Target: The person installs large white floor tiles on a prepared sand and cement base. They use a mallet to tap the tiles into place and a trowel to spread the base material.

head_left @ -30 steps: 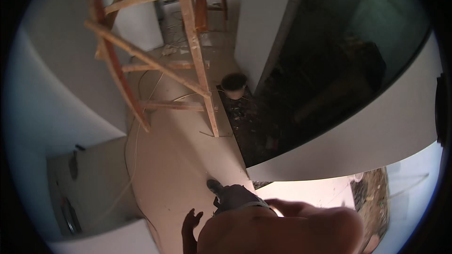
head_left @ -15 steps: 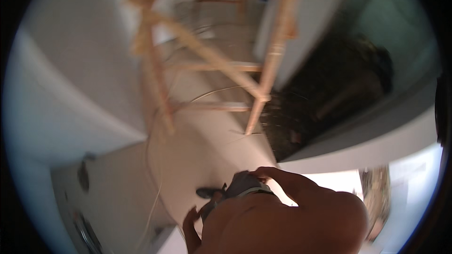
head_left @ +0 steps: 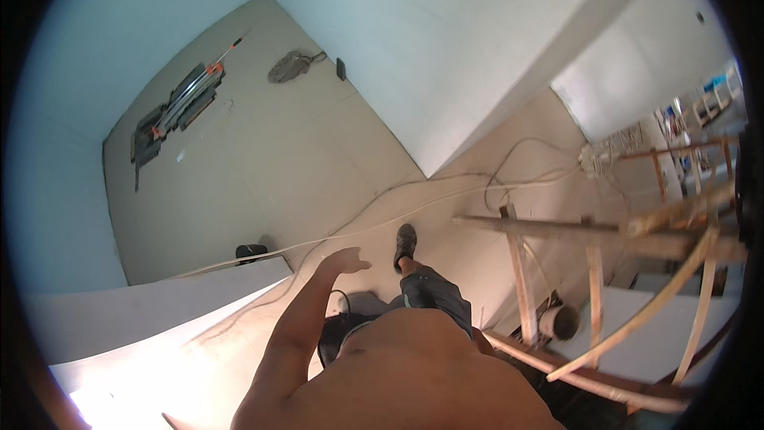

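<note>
My left hand (head_left: 348,260) reaches out in front of my body above the tiled floor, fingers loosely stretched, nothing in it. Below it on the floor run a pale cable (head_left: 434,201) and a dark cable (head_left: 366,209); the hand touches neither. Close to my left hip is a dark object (head_left: 328,338) with a thin curved loop; its kind is unclear. My right hand is hidden behind my torso, with only a bit of arm showing at my right side. One shoe (head_left: 405,243) is set forward on the floor.
A wooden trestle frame (head_left: 521,287) stands close on my right, with a round bucket-like container (head_left: 559,322) among its legs. A white wall corner (head_left: 430,167) juts out ahead. Long-handled tools (head_left: 187,99) and a grey heap (head_left: 290,66) lie far left. A black container (head_left: 251,252) sits beside a low wall.
My view has swung left, so the wooden frame has shifted from ahead to my right. The room with the tools has come into view. My left hand has risen forward; my right has gone out of sight.
</note>
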Tool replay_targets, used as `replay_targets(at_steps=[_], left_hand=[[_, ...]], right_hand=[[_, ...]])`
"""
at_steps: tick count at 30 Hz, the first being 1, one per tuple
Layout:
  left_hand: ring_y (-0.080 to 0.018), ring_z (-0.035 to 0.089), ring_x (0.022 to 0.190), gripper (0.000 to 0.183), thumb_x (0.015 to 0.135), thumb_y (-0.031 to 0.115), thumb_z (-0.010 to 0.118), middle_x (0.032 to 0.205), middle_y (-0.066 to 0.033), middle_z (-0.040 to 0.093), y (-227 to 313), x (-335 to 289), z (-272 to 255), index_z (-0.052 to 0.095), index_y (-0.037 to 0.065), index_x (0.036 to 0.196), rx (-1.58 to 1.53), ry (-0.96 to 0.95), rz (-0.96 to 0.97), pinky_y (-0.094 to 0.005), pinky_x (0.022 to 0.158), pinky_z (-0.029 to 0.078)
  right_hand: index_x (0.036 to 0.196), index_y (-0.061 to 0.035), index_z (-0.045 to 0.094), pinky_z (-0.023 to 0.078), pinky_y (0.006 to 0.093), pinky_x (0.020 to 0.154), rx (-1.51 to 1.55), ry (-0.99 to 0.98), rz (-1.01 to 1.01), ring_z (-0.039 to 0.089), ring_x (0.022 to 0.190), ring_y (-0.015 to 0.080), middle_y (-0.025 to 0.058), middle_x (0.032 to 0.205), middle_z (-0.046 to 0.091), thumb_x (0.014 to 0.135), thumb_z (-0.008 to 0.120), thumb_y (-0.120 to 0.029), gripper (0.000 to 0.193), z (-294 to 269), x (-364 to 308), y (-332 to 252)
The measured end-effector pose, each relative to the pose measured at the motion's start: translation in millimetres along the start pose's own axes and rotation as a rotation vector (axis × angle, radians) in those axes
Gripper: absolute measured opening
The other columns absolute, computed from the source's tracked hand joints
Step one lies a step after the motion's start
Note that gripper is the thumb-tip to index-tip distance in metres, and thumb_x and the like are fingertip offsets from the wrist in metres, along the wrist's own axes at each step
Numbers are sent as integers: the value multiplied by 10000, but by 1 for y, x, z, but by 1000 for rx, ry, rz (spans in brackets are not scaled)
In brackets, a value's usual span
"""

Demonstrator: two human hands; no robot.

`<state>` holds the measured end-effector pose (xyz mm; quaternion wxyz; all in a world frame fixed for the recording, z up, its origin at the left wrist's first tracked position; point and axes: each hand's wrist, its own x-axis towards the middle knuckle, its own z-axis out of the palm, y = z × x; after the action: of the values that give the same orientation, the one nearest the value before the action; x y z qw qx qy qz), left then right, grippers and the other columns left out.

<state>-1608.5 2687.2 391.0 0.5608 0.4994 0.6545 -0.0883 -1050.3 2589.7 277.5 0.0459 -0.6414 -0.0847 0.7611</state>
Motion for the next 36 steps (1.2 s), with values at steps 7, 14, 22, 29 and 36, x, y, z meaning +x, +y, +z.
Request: replay_targets(at_steps=[7,14,22,29,36], left_hand=[[-369,402,1378,983,812,592,642,1477,-285,394,2,13,-60,326,-72,1464,-237,157,-47,-407,1131,338],[-388,430,1352,1076,774,628,670,1466,-322,382,-18,24,-141,286,-100,1467,-463,158,-147,-417,1118,356],[-388,526,1263,1098,743,691,664,1363,-312,507,-114,112,-188,373,-140,1399,-530,-97,-74,-436,1041,433],[-398,557,1218,1032,728,683,703,1313,-248,580,-173,103,-272,459,-89,1368,-612,-146,-77,-453,1026,442],[-389,515,1278,1107,767,639,696,1377,-300,504,-183,113,-317,263,-102,1465,-861,-194,-177,-431,1045,427]], right_hand=[[976,24,698,511,362,549,-823,89,-100,628,662,168,111,861,690,844,632,-114,202,134,-9,-280],[964,20,626,549,355,512,-1038,-4,-86,629,586,230,128,781,644,890,651,-294,324,253,14,-430],[899,17,628,552,362,536,-1538,-110,-291,634,606,227,115,759,632,876,649,-296,315,357,85,-534],[862,-7,660,537,470,714,-1321,165,-216,665,753,347,189,795,679,871,616,-276,272,570,101,-652],[1265,-25,613,167,579,1156,-3331,223,-516,319,1412,368,224,1479,404,929,518,-384,501,700,157,-774]])
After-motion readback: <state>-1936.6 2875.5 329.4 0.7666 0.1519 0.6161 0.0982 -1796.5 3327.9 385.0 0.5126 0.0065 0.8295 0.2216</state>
